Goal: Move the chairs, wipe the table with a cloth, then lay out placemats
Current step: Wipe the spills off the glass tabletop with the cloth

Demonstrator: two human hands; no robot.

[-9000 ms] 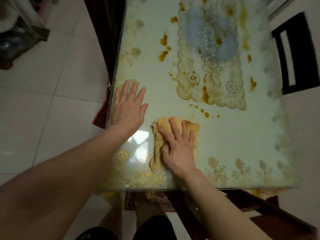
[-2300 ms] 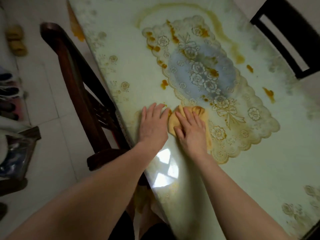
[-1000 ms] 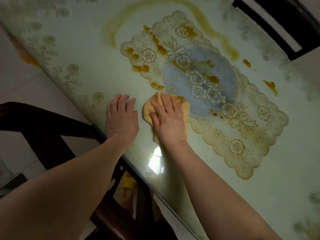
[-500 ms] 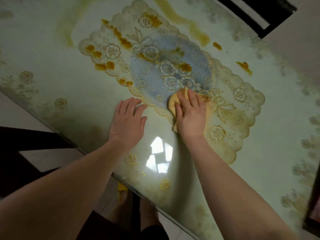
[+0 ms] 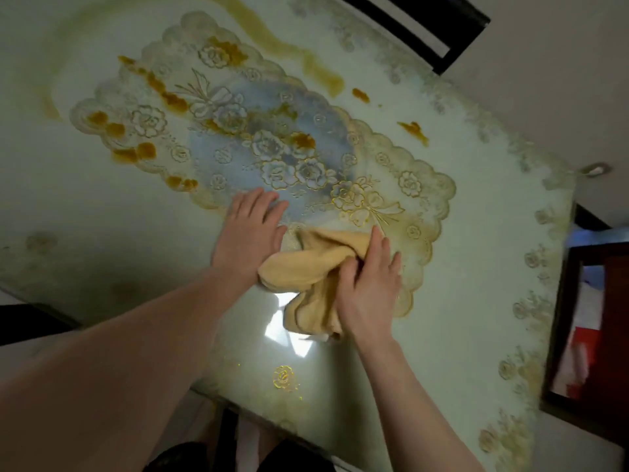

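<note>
The right hand's (image 5: 369, 284) grip is closed, pinching the bunched yellow cloth (image 5: 306, 267) on the glossy tabletop (image 5: 476, 301); the left hand (image 5: 252, 229) lies beside it, fingers spread flat, heel touching the cloth; beyond, orange stains (image 5: 136, 151) dot the floral pattern; a dark chair (image 5: 425, 28) stands at the far edge.

The worktop (image 5: 102, 206) is pale green with faded gold rosettes along its border. At its centre lies a scalloped gold lace pattern (image 5: 408, 185) around a blue oval of white-and-gold roses (image 5: 289, 165). Orange-brown stains (image 5: 132, 153) dot the lace. The cloth (image 5: 306, 264) is plain tan-yellow. Beyond the worktop's far edge stands a black chair (image 5: 452, 32).
</note>
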